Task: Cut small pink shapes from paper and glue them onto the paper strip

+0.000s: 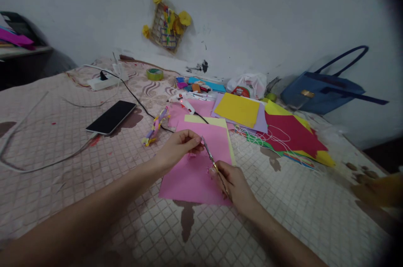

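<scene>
My right hand [231, 185] is wrapped round the handles of a pair of scissors [211, 158], whose blades point up and to the left. The blade tips lie close to the fingertips of my left hand [185, 144]. Those fingers are pinched together; a small bit of pink shows below them, but what they hold is too small to make out. Under both hands lies a pink paper sheet [192, 183] with small pink scraps on it. A pale yellow sheet [220, 121] sticks out from beneath it.
Behind the sheets lies a glue gun [185, 103]. A tablet [111, 117], power strip [102, 81] and green tape [154, 74] are left. Yellow paper [237, 109], red paper [289, 134], white string [278, 141] and a blue bag [321, 90] are right.
</scene>
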The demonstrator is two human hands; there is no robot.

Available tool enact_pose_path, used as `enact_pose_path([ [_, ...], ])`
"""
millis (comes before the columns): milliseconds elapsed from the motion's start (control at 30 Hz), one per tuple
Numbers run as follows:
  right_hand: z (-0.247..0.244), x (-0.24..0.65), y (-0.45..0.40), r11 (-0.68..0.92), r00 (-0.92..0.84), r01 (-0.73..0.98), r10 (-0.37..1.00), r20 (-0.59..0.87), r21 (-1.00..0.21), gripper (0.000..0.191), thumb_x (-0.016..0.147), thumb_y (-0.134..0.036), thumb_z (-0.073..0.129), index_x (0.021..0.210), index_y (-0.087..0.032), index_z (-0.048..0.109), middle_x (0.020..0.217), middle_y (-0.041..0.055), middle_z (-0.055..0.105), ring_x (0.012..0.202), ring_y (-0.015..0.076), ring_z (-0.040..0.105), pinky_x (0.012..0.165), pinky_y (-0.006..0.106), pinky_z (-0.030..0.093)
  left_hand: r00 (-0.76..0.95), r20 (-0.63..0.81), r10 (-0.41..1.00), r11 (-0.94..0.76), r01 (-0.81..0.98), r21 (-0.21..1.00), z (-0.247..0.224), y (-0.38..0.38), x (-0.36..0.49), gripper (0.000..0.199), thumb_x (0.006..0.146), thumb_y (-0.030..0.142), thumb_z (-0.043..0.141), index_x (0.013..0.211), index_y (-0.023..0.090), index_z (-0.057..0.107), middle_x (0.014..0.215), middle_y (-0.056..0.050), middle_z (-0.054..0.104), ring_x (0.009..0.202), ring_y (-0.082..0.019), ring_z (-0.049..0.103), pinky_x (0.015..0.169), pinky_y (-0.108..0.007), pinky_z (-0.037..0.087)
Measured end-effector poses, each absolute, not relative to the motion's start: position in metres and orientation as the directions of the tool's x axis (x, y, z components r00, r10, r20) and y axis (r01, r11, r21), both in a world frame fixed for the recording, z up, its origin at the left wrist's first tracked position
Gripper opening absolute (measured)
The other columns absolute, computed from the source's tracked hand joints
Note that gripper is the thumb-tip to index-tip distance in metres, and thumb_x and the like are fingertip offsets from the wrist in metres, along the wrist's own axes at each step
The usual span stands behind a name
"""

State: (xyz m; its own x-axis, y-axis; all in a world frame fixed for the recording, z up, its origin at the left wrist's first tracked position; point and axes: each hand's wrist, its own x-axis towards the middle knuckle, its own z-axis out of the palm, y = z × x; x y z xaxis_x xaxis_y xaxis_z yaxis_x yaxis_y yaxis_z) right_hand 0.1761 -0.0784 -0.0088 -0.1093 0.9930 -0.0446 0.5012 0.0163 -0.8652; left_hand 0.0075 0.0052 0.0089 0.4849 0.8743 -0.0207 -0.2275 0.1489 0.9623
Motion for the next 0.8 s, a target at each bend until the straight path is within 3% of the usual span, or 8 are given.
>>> enact_pose_path([
  [367,-0.0101,0.174,-0.0792,-0.009,-0.096,0.426,0.994,-0.056,-0.905,0.033,0.083,-0.047,0.046,0.067,-0.018,0.05,0.051,-0.0057,0.039,0.04,0.0073,0.036,0.038,0.019,0.029,0.488,-0.056,0.871,0.217,-0.28,0.935,0.0091,0.0025,0.0092,0.016,0.073,0.025,0.063,0.075,0.013,0.054,0.073,-0.003,0.062,0.068,-0.012,0.059,0.068,-0.027,0.045],
  [800,-0.0099,0.1724,-0.08,-0.015,-0.081,0.441,0.995,-0.056,-0.897,0.032,0.083,-0.045,0.047,0.067,-0.017,0.05,0.051,-0.0051,0.039,0.041,0.0073,0.037,0.036,0.018,0.03,0.462,-0.055,0.885,0.217,-0.307,0.927,0.0107,0.0004,0.0109,0.016,0.071,0.025,0.065,0.074,0.013,0.054,0.073,-0.002,0.062,0.068,-0.011,0.059,0.068,-0.026,0.045],
])
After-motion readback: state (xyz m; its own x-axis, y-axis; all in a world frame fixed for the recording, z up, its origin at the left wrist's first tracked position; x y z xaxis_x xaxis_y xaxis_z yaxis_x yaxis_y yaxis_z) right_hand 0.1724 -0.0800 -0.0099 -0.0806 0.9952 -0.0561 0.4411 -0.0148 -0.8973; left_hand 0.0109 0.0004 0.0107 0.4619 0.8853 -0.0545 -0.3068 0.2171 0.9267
